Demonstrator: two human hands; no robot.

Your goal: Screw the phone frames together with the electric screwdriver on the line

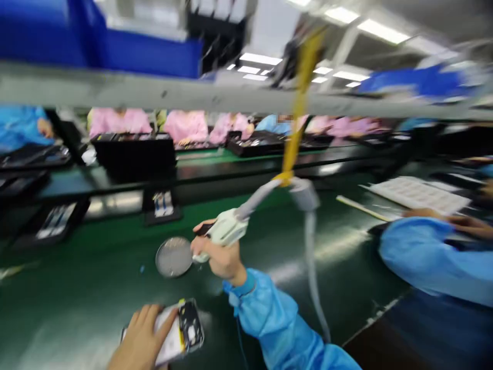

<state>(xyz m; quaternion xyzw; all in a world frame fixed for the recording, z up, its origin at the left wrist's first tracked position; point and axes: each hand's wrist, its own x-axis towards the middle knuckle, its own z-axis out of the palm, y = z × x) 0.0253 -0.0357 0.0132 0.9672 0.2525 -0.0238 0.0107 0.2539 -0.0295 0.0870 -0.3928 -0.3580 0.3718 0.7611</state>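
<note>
An opened phone [191, 326] with its inner parts showing lies tilted low in the view. My left hand [140, 334] grips it, thumb across its pale middle and fingers along the far edge. Up and to the right of it, my right hand [219, 257], in a blue sleeve, is closed round a pale green-white hand-held gun with a hose [227, 227], whose front points left. From its back runs a grey hose [311, 257], held up by a yellow strap [296, 118]. Just left of my right hand sits a round shallow dish [174, 257]; its contents are blurred.
A green bench [277, 303] runs across the view. Dark trays with phone parts [162, 205] stand along the back. At right are a co-worker's blue sleeve [431, 257] and a white sheet with a grid [419, 194]. A grey shelf beam [231, 96] crosses overhead; several people sit beyond.
</note>
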